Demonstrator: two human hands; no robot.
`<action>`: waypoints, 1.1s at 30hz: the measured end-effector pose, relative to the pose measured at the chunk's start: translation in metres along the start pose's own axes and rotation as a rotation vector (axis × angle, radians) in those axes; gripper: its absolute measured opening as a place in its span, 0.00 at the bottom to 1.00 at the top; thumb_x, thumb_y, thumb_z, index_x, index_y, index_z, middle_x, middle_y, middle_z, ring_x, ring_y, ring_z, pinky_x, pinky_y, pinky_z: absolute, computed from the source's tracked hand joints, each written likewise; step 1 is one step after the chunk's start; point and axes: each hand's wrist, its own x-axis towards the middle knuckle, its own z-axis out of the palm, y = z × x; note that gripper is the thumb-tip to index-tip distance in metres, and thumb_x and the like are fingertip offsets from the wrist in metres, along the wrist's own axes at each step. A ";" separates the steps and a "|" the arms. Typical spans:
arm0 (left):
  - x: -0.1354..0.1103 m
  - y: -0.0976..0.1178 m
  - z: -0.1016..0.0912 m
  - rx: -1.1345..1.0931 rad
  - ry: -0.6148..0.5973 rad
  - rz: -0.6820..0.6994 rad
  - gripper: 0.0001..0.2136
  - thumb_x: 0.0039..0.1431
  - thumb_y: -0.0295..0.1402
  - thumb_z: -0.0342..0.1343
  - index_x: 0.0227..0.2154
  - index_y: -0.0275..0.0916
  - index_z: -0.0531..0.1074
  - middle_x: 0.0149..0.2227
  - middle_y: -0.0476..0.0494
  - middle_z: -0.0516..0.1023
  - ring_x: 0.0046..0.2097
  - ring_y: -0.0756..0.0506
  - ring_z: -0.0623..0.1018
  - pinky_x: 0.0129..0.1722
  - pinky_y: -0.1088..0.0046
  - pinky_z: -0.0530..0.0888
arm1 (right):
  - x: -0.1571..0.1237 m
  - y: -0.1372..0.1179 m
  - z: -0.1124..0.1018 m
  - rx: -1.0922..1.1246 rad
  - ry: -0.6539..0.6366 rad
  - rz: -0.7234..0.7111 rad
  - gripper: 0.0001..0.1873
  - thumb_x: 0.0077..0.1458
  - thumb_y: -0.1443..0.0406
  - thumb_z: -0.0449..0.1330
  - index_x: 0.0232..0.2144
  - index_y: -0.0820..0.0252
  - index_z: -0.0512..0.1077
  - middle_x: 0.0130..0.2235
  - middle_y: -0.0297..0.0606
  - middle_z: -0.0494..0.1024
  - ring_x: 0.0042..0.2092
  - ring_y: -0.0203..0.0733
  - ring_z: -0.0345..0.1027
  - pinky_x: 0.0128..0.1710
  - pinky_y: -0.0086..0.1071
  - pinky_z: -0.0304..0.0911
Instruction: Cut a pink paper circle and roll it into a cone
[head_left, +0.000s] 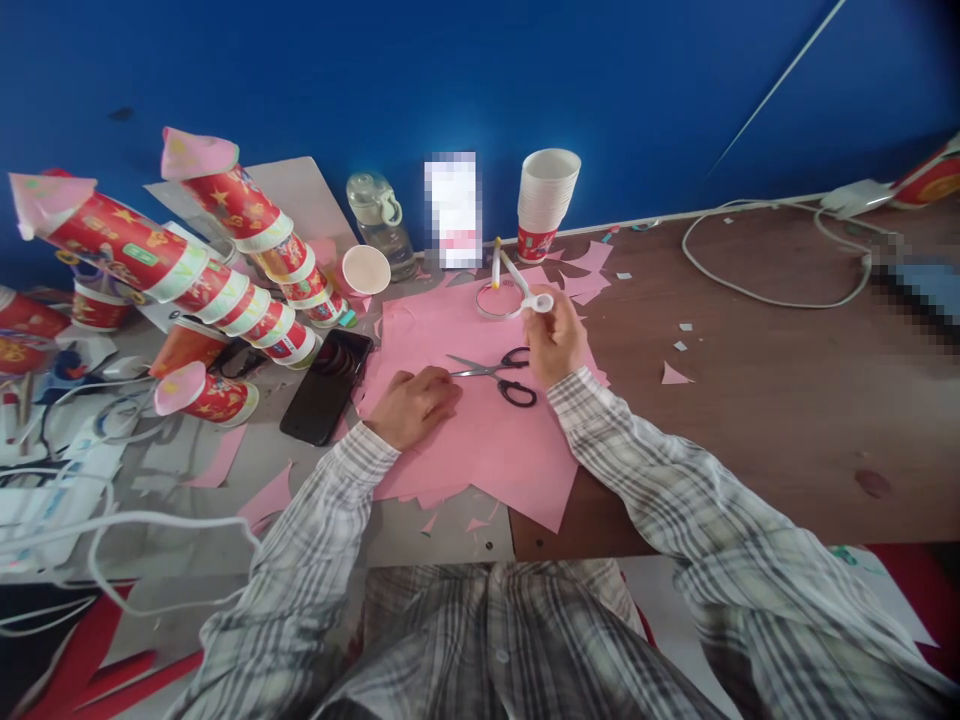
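Note:
My right hand (555, 340) is closed around the end of a white V-shaped tool (517, 277) that looks like a drawing compass; it has yellow parts and a round white loop by my fingers. Beneath it a thin pale ring (487, 312) lies on the pink paper (465, 450). My left hand (415, 405) rests on that paper, fingers loosely bent and lying on it, with nothing seen in them. Between my hands lie black-handled scissors (484, 370), blades parted, points close to my left fingertips and handles beside my right hand.
Rocket-like towers of red cups (225, 300) lean at left, near a black phone (326, 388). A bottle (380, 225), lit screen (454, 205) and stacked paper cups (549, 195) stand at the back. A white cable (772, 300) loops at right. Pink scraps (676, 374) are scattered.

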 end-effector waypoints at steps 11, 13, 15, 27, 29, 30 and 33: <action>0.000 -0.002 0.004 -0.012 0.026 0.022 0.14 0.53 0.41 0.48 0.42 0.46 0.64 0.46 0.45 0.66 0.45 0.46 0.69 0.41 0.64 0.62 | 0.018 0.004 -0.031 -0.615 -0.554 -0.228 0.35 0.59 0.73 0.73 0.68 0.54 0.84 0.57 0.51 0.96 0.59 0.65 0.87 0.67 0.57 0.84; 0.000 -0.001 0.004 -0.007 0.027 0.023 0.13 0.53 0.41 0.48 0.42 0.46 0.64 0.46 0.45 0.66 0.45 0.46 0.69 0.41 0.63 0.62 | 0.016 0.000 -0.031 -0.670 -0.597 -0.276 0.33 0.61 0.73 0.73 0.67 0.52 0.86 0.57 0.50 0.96 0.58 0.65 0.87 0.66 0.57 0.84; 0.000 -0.001 0.004 -0.005 0.028 0.025 0.13 0.53 0.41 0.47 0.42 0.46 0.64 0.46 0.46 0.66 0.45 0.46 0.69 0.40 0.64 0.62 | 0.016 -0.001 -0.031 -0.702 -0.617 -0.296 0.30 0.63 0.73 0.71 0.65 0.52 0.86 0.57 0.50 0.96 0.58 0.64 0.87 0.64 0.55 0.85; 0.000 -0.002 0.006 0.007 0.033 0.025 0.13 0.53 0.41 0.49 0.41 0.47 0.65 0.46 0.46 0.67 0.43 0.46 0.70 0.40 0.64 0.61 | 0.034 0.014 -0.044 -0.713 -0.482 -0.347 0.30 0.69 0.76 0.58 0.65 0.54 0.86 0.59 0.55 0.95 0.60 0.64 0.88 0.68 0.54 0.81; 0.000 -0.002 0.006 0.014 0.041 0.028 0.13 0.53 0.41 0.49 0.41 0.47 0.65 0.46 0.47 0.67 0.43 0.47 0.69 0.40 0.64 0.61 | 0.038 0.016 -0.047 -0.742 -0.406 -0.314 0.29 0.72 0.74 0.57 0.67 0.56 0.86 0.62 0.59 0.94 0.62 0.65 0.88 0.70 0.55 0.81; 0.000 -0.002 0.006 0.018 0.044 0.031 0.13 0.53 0.41 0.48 0.41 0.47 0.65 0.46 0.47 0.67 0.43 0.47 0.69 0.40 0.64 0.61 | 0.040 0.017 -0.048 -0.758 -0.369 -0.295 0.28 0.73 0.73 0.57 0.68 0.57 0.85 0.63 0.61 0.93 0.63 0.65 0.87 0.71 0.55 0.80; 0.000 -0.003 0.007 0.028 0.043 0.039 0.13 0.53 0.41 0.47 0.42 0.46 0.65 0.46 0.46 0.67 0.43 0.47 0.69 0.40 0.65 0.61 | 0.043 0.016 -0.047 -0.796 -0.218 -0.242 0.29 0.75 0.71 0.56 0.70 0.60 0.83 0.66 0.66 0.90 0.67 0.66 0.86 0.75 0.58 0.78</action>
